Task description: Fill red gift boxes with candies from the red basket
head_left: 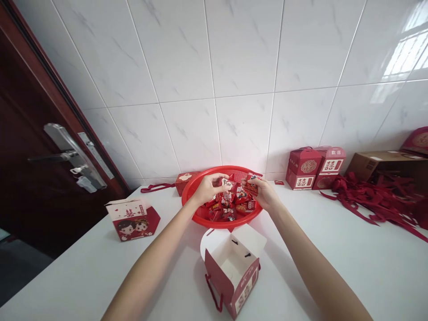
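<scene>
The left hand point(211, 188) pinches a white-and-red sweet point(227, 184), the right hand point(263, 192) a red packet point(251, 184), fingertips apart over the red basket point(214, 224). Nearer than the fingers, an open box point(218, 277) spreads its flaps beside the basket's edge; white table point(180, 281) lies bare either side. Beyond the fingers stands tiled wall point(244, 125); far left, a door point(23, 147).

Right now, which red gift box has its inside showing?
The red gift box directly in front of the red basket, nearest the camera: its flaps are spread and its pale inside shows, unlike the others'.
</scene>
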Motion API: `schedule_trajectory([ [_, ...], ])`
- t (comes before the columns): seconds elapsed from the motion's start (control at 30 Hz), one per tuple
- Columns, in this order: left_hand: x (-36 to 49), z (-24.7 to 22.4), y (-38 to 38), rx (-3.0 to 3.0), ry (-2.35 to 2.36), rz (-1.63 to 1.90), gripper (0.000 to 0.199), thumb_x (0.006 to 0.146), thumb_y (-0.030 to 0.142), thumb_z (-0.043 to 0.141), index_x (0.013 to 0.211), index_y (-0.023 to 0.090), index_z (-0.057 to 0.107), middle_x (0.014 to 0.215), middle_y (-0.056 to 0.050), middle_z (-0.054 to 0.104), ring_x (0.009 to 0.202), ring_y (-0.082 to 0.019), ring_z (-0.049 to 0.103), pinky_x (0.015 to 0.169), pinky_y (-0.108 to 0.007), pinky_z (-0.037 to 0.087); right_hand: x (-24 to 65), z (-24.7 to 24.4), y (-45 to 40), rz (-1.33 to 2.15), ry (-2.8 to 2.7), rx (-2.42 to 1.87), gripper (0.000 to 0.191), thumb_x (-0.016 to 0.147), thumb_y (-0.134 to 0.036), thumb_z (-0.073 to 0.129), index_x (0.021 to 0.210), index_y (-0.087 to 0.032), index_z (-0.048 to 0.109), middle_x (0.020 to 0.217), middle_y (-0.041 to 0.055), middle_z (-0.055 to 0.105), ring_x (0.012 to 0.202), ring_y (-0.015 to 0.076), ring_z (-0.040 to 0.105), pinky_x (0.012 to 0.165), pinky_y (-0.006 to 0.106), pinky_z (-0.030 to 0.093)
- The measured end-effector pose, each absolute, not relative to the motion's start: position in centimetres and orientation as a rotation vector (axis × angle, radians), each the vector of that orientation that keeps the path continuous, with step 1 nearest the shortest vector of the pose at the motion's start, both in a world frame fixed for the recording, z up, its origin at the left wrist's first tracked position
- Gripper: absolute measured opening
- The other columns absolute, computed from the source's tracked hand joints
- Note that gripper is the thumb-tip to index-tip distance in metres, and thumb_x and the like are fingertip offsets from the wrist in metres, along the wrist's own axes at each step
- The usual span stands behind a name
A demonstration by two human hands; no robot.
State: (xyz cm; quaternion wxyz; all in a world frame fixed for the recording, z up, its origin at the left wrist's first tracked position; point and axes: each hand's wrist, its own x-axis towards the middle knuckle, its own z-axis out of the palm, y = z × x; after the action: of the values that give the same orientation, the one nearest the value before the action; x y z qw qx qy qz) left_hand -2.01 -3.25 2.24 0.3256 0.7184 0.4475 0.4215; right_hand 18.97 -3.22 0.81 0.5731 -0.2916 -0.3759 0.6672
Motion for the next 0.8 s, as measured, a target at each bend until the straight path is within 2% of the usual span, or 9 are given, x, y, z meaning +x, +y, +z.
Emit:
schedule_trajectory([
  [0.13, -0.6, 2.0, -3.2, 1.701, 1.09, 1.292, 0.045, 0.066, 0.041, 0.079, 0.101, 0.017, 0.064, 0.107, -0.006, 0.069, 0.1, -0.021, 0.065, 0.09, -0.034, 0.052, 18.9, 0.7, -3.4, 1.577, -0.908, -0.7, 0.015, 0.058, -0.022, 0.081, 0.067, -0.018, 0.069, 0.081, 0.0075, 0.077, 0.078, 0.0208, 0.074, 0.081, 0.033, 0.06],
  [0.3, -0.6, 1.5, -3.2, 1.633, 1.054, 1.318, 0.039, 0.066, 0.039, 0.08, 0.091, 0.017, 0.059, 0.102, -0.004, 0.068, 0.097, -0.02, 0.065, 0.089, -0.033, 0.052, 18.2, 0.8, -4.0, 1.513, -1.065, -0.724, 0.025, 0.056, -0.026, 0.088, 0.076, -0.019, 0.075, 0.081, 0.0046, 0.077, 0.078, 0.0207, 0.072, 0.077, 0.033, 0.059],
  [0.47, -0.4, 1.7, -4.1, 1.721, 1.03, 1.121, 0.054, 0.061, 0.037, 0.087, 0.106, 0.016, 0.064, 0.1, -0.006, 0.071, 0.096, -0.022, 0.067, 0.089, -0.035, 0.052, 17.7, 0.7, -4.4, 1.433, -1.077, -0.638, 0.03, 0.056, -0.027, 0.089, 0.082, -0.02, 0.076, 0.084, 0.0035, 0.078, 0.077, 0.0215, 0.071, 0.076, 0.035, 0.058],
  [0.53, -0.1, 1.9, -4.4, 1.739, 0.983, 1.065, 0.051, 0.065, 0.041, 0.085, 0.105, 0.015, 0.067, 0.097, -0.006, 0.072, 0.093, -0.022, 0.067, 0.085, -0.035, 0.053, 17.7, 0.5, -4.3, 1.421, -1.088, -0.644, 0.03, 0.056, -0.027, 0.089, 0.082, -0.02, 0.076, 0.082, 0.0022, 0.078, 0.076, 0.0215, 0.071, 0.076, 0.035, 0.057],
  [0.6, 0.1, 2.0, -4.6, 1.779, 0.959, 1.07, 0.039, 0.074, 0.048, 0.077, 0.093, 0.014, 0.07, 0.091, -0.006, 0.072, 0.089, -0.022, 0.066, 0.082, -0.034, 0.052, 17.8, 0.3, -4.2, 1.409, -1.133, -0.659, 0.029, 0.056, -0.027, 0.09, 0.08, -0.02, 0.076, 0.079, 0.0013, 0.077, 0.076, 0.021, 0.071, 0.078, 0.035, 0.056],
  [0.67, 0.1, 2.1, -4.6, 1.832, 0.986, 1.123, 0.037, 0.08, 0.051, 0.069, 0.081, 0.015, 0.071, 0.082, -0.004, 0.07, 0.082, -0.02, 0.063, 0.079, -0.032, 0.05, 17.8, 0.3, -4.2, 1.396, -1.185, -0.665, 0.027, 0.056, -0.027, 0.09, 0.078, -0.02, 0.076, 0.078, 0.0007, 0.076, 0.077, 0.0201, 0.07, 0.079, 0.034, 0.056],
  [0.8, -0.1, 2.1, -4.4, 1.926, 1.036, 1.161, 0.038, 0.082, 0.052, 0.066, 0.075, 0.016, 0.073, 0.072, -0.003, 0.067, 0.074, -0.018, 0.06, 0.072, -0.031, 0.048, 17.9, 0.4, -4.4, 1.419, -1.239, -0.665, 0.026, 0.058, -0.028, 0.089, 0.081, -0.021, 0.077, 0.079, 0.001, 0.077, 0.077, 0.0207, 0.071, 0.078, 0.034, 0.056],
])
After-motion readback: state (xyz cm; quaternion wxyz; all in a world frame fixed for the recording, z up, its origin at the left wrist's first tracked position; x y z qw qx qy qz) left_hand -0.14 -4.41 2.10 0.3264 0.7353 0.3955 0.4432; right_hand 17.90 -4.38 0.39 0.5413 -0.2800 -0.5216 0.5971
